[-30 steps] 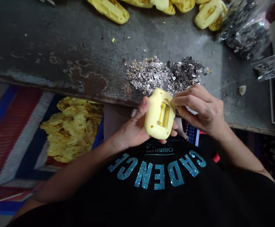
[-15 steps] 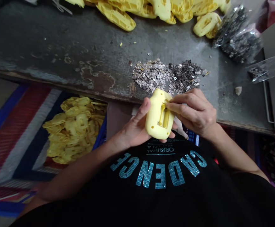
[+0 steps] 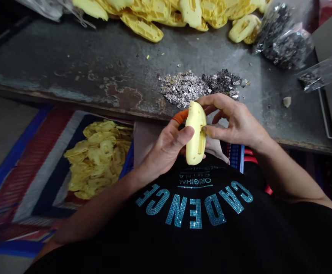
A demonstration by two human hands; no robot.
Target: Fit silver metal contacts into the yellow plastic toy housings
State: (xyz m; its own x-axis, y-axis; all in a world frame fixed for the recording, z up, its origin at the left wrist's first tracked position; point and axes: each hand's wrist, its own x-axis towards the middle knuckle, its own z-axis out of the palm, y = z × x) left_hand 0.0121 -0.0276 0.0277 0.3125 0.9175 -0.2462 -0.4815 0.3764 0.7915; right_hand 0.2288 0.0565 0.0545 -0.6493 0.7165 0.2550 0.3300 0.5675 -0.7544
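Observation:
A yellow plastic housing (image 3: 194, 140) with a long slot in its face stands tilted on edge in front of my chest. My left hand (image 3: 166, 146) is closed around its left side, thumb on the outer face; an orange band wraps one finger. My right hand (image 3: 230, 121) touches the housing too, with the thumb at the slot and the fingers curled over the top end. Whether a small part sits under that thumb is hidden. Just beyond the hands, a heap of small silvery metal plates (image 3: 183, 87) lies beside a darker heap of metal plates (image 3: 223, 82).
More yellow housings (image 3: 143, 28) are piled along the table's far side. Clear bags of metal parts (image 3: 287, 45) lie at the right. Below the worn table edge (image 3: 97, 106), a basket at left holds yellow pieces (image 3: 100, 156). A whitish lump (image 3: 287, 101) rests on the table.
The housing has been turned from facing up to standing on its edge. My right fingers have shifted from the slot to the top end, with the thumb now at the slot.

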